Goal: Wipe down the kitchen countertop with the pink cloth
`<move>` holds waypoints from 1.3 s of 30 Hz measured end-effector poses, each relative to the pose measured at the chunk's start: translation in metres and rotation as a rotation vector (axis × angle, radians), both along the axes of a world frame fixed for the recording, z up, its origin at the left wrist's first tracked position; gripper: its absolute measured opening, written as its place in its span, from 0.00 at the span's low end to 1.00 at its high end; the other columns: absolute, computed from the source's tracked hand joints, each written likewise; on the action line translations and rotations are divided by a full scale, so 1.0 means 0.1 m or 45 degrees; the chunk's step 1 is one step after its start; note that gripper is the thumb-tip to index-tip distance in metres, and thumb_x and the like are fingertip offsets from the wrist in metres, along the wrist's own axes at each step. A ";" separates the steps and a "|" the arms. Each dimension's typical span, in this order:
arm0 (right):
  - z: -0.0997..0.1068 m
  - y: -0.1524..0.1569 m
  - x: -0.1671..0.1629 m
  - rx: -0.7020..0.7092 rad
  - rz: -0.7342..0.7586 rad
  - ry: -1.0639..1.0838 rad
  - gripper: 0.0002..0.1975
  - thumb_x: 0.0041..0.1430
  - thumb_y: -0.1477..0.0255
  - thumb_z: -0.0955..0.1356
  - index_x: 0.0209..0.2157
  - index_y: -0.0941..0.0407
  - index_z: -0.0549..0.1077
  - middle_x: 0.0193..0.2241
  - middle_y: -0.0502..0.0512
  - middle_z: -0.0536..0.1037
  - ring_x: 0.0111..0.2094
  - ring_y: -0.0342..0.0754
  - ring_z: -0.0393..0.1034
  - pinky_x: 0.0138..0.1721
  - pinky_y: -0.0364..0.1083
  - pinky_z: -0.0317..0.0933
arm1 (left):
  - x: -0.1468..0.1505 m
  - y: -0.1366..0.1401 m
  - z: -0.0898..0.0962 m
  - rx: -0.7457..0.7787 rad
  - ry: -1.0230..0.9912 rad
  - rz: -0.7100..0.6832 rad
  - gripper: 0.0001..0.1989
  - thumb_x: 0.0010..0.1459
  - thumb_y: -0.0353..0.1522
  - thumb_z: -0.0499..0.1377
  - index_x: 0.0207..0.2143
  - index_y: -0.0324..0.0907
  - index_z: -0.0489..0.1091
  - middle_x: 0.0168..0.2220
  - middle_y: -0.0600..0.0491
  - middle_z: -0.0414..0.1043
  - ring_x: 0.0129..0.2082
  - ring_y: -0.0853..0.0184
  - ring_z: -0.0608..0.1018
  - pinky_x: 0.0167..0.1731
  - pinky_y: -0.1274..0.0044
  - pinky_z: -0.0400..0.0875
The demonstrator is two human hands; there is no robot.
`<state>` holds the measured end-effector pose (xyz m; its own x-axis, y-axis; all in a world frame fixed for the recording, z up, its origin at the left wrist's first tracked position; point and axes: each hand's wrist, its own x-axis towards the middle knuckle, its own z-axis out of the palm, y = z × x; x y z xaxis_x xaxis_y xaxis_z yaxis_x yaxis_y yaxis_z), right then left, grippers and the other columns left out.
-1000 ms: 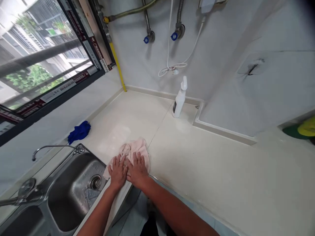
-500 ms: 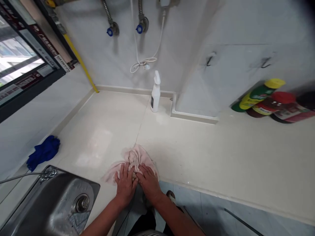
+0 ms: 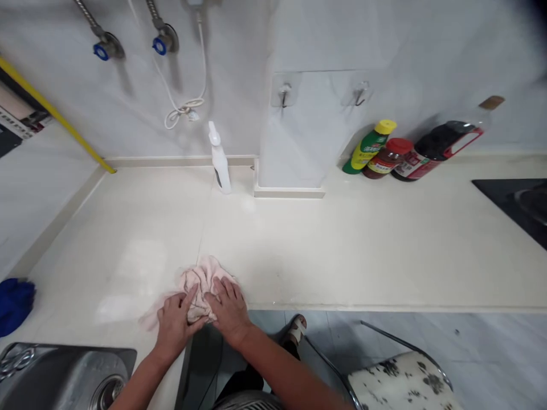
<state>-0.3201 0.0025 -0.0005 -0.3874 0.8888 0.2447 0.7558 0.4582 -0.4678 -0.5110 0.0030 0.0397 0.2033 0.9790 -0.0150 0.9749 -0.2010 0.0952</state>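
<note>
A crumpled pale pink cloth (image 3: pixel 199 287) lies on the counter near its front edge, with wrinkled folds bunched in the middle. My left hand (image 3: pixel 175 322) grips its left side, thumb and fingers apart around a gathered fold. On the right side my right hand (image 3: pixel 231 310) presses down, its fingers bent over the folds. A white spray bottle (image 3: pixel 220 165) stands upright at the back, apart from both hands.
The steel sink (image 3: pixel 72 376) is at lower left, with a blue cloth (image 3: pixel 16 306) beyond it. Sauce bottles (image 3: pixel 387 158) stand by the wall at right, left of a black cooktop (image 3: pixel 519 199). A patterned chair (image 3: pixel 401 381) is on the floor below the counter.
The view has swung to the right, bringing the cooktop and chair in. Both hands stay on the cloth; the left hand has turned, its thumb and fingers now gathering the fold.
</note>
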 end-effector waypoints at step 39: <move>-0.11 -0.92 3.26 -0.091 -0.458 -0.275 0.19 0.48 0.78 0.72 0.43 0.52 0.74 0.42 0.58 0.71 0.43 0.56 0.61 0.41 0.53 0.58 | 3.13 -0.22 -0.14 -0.300 -0.223 -0.833 0.34 0.61 0.49 0.56 0.65 0.48 0.53 0.53 0.48 0.69 0.50 0.57 0.69 0.48 0.64 0.60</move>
<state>0.0063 -0.0891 -0.0115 -0.0850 0.9885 0.1251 0.9457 0.1196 -0.3021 -0.1978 -0.0190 0.0256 0.7662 0.6304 -0.1246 0.6281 -0.6938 0.3524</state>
